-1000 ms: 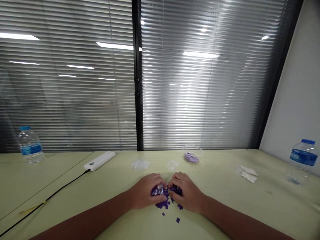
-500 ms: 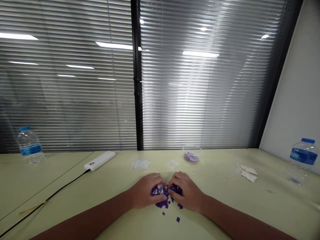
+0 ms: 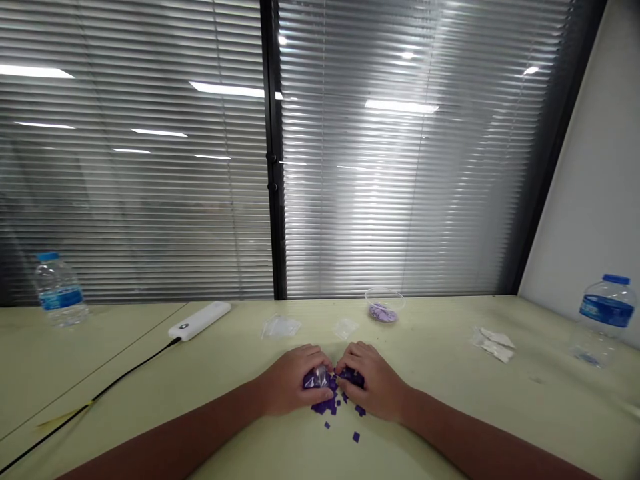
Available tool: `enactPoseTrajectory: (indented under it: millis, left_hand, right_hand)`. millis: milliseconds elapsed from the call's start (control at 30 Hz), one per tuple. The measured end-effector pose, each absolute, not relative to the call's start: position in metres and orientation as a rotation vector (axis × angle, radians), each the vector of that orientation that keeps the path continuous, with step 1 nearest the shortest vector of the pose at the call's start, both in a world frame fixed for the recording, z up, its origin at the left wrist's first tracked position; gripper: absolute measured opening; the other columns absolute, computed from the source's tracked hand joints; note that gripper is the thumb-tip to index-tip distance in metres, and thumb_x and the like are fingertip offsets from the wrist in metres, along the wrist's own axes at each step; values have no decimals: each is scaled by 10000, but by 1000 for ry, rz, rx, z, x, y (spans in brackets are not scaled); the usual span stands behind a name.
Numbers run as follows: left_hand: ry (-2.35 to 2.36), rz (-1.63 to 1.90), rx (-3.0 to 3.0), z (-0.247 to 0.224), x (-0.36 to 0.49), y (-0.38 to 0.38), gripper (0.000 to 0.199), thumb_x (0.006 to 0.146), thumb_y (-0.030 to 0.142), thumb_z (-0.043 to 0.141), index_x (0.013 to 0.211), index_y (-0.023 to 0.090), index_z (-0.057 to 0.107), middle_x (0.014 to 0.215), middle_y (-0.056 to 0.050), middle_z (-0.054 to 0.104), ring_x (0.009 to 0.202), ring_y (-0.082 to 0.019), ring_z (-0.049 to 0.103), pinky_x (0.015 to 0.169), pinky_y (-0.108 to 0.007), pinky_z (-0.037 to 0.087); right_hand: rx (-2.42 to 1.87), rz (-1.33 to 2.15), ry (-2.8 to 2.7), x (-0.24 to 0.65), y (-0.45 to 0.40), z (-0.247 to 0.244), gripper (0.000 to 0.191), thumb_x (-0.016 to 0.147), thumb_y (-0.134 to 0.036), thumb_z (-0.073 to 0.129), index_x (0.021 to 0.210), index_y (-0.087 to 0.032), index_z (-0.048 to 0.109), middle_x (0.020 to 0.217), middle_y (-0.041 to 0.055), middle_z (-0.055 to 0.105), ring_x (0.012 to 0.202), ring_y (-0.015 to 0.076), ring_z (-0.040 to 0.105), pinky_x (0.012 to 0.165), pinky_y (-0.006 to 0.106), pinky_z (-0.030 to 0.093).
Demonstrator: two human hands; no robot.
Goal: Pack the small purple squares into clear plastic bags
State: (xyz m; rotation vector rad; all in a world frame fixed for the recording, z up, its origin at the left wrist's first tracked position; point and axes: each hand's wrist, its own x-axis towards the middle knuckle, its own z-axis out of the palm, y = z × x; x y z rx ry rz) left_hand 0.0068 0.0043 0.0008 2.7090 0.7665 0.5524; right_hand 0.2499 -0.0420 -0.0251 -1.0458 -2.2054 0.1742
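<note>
While dark purple squares lie scattered across a pale yellow table, a person's two bare hands bend over the pile at the centre, near fingertip to fingertip. The left hand curls around a shiny clear bag, its thumb along the near side and purple showing through the plastic. The right hand arches over more purple just beside it, thumb and fingers bent; whether it grips a second bag or loose squares cannot be told. Strays lie on the bare tabletop nearer the person, one square well apart from the others.

Beyond the hands, two flattened clear packets, one to the left and a smaller one to the right, lie near a round clear tub of lilac pieces. A white power bank with a black cable rests to the left; crumpled white wrappers lie to the right. Blue-capped water bottles stand at far left and far right, before a window with slatted blinds.
</note>
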Motion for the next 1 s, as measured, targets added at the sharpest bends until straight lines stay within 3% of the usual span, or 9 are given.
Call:
enactPoseTrajectory:
  millis: [1000]
  left_hand:
    - [762, 568, 2720, 0, 7, 5, 373, 884, 555, 701, 1104, 256, 663, 999, -27, 663, 933, -226, 606, 814, -299, 452]
  right_hand:
    - [-1058, 193, -2198, 249, -42, -26, 104, 873, -183, 689, 956, -242, 667, 949, 16, 616, 910, 205, 567, 850, 364, 431]
